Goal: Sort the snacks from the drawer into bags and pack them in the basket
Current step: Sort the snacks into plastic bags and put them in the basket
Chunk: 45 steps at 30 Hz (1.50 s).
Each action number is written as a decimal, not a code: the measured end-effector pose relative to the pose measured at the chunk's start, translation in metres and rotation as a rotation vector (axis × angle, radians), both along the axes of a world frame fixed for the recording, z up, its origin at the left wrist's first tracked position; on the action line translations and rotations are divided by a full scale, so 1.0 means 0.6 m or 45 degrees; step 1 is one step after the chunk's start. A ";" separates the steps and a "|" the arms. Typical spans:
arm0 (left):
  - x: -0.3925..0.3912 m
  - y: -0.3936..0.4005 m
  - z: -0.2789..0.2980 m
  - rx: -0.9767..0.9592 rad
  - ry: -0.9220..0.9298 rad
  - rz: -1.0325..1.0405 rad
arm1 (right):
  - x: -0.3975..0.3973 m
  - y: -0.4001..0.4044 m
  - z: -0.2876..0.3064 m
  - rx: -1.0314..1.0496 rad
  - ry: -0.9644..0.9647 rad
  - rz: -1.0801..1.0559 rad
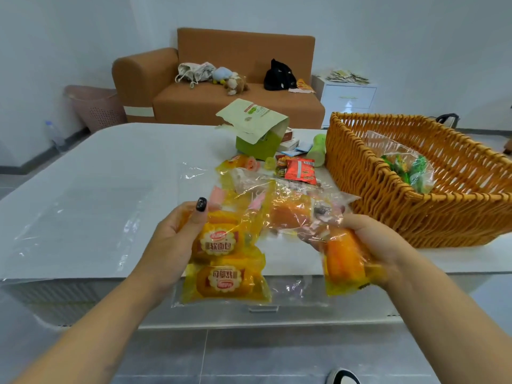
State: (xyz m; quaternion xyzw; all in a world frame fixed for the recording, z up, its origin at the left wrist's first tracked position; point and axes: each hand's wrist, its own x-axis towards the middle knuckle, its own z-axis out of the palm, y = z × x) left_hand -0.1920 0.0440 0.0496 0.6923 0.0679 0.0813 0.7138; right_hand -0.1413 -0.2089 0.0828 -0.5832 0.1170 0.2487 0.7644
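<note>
**Both hands loading soft-bread packs into a clear bag**

Left hand curls around the upper of two yellow soft-bread packs, thumb laid across the top edge; the packs appear to lie inside a clear plastic bag whose lower edge hangs over the near table edge, though we cannot tell exactly where the bag's mouth runs. Right hand grips a third bread pack, orange through its wrapper, fingers wrapped round its far side.

We judge the step in hand to be sorting: like bread packs gathered into one bag. One more orange pack lies between the hands on the white table, with crumpled film over it. Beyond it sit loose snacks, among them a red sachet, and a green carton with its flap raised.

The wicker basket stands at the right, just beside the right hand, and already holds a clear bag of green-wrapped sweets.

Next, we judge, the right hand's pack must enter the bag beside the two held packs; this calls for the left hand to keep the film mouth spread, since thin film collapses readily.
</note>
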 end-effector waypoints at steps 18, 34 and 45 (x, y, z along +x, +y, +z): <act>-0.008 -0.008 0.010 0.108 0.075 -0.087 | -0.025 -0.026 -0.001 0.159 0.123 -0.143; 0.000 0.023 0.023 -0.128 0.336 0.009 | -0.048 0.001 0.010 -0.006 -0.462 -0.068; 0.005 0.021 0.025 -0.135 0.246 -0.028 | -0.033 0.016 -0.005 0.212 -0.314 -0.096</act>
